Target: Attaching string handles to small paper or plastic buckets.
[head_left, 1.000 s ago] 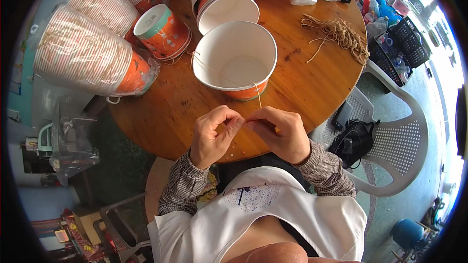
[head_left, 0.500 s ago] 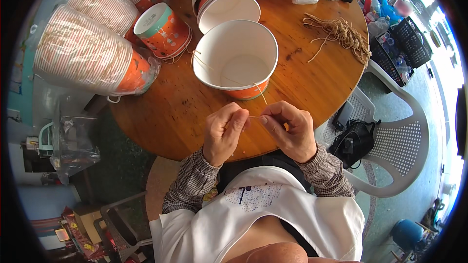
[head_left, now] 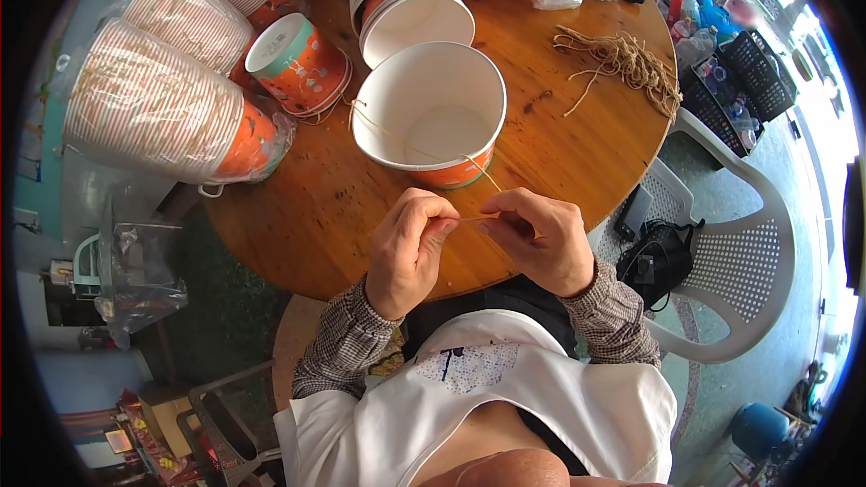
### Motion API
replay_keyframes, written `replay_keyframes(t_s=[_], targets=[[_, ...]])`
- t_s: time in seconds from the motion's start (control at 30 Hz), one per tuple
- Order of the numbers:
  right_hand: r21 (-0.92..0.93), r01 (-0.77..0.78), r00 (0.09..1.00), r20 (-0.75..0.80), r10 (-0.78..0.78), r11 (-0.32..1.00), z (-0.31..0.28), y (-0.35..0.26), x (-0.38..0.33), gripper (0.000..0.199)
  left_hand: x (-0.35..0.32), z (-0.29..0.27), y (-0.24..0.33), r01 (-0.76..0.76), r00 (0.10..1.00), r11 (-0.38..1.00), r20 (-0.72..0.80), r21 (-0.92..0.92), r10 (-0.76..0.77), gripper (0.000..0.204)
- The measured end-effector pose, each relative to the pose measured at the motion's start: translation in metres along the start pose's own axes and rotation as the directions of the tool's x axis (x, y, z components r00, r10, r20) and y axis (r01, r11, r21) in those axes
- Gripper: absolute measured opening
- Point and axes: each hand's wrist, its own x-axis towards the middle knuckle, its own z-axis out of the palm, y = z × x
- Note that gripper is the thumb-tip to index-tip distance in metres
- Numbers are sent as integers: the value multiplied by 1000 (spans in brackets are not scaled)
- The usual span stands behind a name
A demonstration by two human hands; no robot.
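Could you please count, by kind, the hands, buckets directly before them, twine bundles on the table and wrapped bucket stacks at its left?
Bare hands, left hand and right hand: 2
Upright orange paper bucket, white inside: 1
Loose tan twine bundle: 1
Clear-plastic-wrapped stacks of paper buckets: 3
Total: 7

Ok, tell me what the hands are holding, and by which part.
A thin tan string: the left hand and right hand each pinch it, with a short stretch showing between them. Its free end cannot be made out.
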Motion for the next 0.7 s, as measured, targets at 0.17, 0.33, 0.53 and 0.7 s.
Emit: replay_keyframes(t_s=[0.17,0.33,0.53,0.7], targets=[[83,-53,998,42,50,995,-9,0,4,13,2,1,-1,-91,996,985,23,150,88,14],[192,-293,930,287,232,937,-19,16,18,10,12,1,-3,-223,975,926,57,303,216,18],[442,-115,992,-1,129,890,-34,26,50,9,17,10,-20,-192,969,901,-72,388,237,40],[536,7,941,-289,175,844,-49,48,82,13,14,3,-45,-131,986,865,-29,484,165,25]])
